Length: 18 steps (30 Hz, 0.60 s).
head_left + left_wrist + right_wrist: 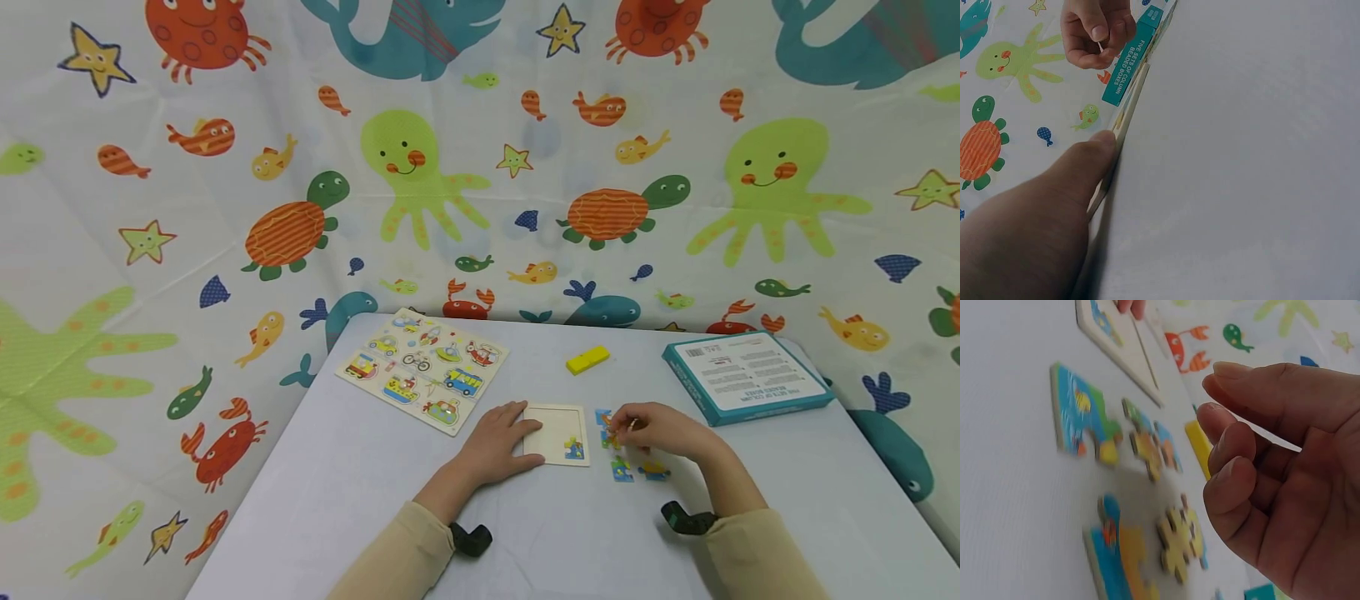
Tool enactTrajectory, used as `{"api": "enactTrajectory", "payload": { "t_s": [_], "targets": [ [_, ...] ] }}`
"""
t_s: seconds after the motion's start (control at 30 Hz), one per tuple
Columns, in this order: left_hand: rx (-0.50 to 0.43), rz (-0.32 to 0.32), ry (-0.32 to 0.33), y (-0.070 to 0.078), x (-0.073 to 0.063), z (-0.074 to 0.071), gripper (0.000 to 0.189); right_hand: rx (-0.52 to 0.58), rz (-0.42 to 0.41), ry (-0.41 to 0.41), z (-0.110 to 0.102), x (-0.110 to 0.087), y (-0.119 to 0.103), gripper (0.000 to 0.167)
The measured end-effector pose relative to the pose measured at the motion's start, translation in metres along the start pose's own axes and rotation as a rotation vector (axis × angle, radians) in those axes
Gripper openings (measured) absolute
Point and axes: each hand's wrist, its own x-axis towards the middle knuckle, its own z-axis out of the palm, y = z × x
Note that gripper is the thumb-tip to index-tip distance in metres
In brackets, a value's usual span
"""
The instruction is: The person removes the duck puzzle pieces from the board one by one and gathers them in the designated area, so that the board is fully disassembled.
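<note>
My left hand [491,446] rests at the left side of a small wooden puzzle tray [543,423], its fingers spread over the rim. In the left wrist view the thumb [1094,153] lies along the tray's edge. One puzzle piece [574,450] sits in the tray's lower right corner. Over loose pieces right of the tray hovers my right hand [663,429]. Its fingers are loosely bent, and the right wrist view shows no piece between thumb and fingertips. Below it lie several puzzle pieces, including a blue one [1072,406] and a yellow one [1182,537].
A vehicle picture board [420,367] lies at the back left. Behind the tray is a yellow block [588,360], and a teal box [750,375] lies at the back right. A sea-animal cloth [465,150] hangs behind the white table [337,500].
</note>
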Motion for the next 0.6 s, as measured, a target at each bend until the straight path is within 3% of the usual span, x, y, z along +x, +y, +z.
{"api": "enactTrajectory", "payload": {
  "t_s": [0.4, 0.6],
  "targets": [
    [-0.007, -0.006, -0.008, 0.0, 0.0, -0.001, 0.062, -0.049, 0.002, -0.023, 0.017, 0.035, -0.028, 0.016],
    [-0.008, -0.004, -0.009, 0.0, 0.001, -0.001, 0.062, -0.054, 0.019, -0.05, 0.023, 0.047, -0.032, 0.014]
  ]
}}
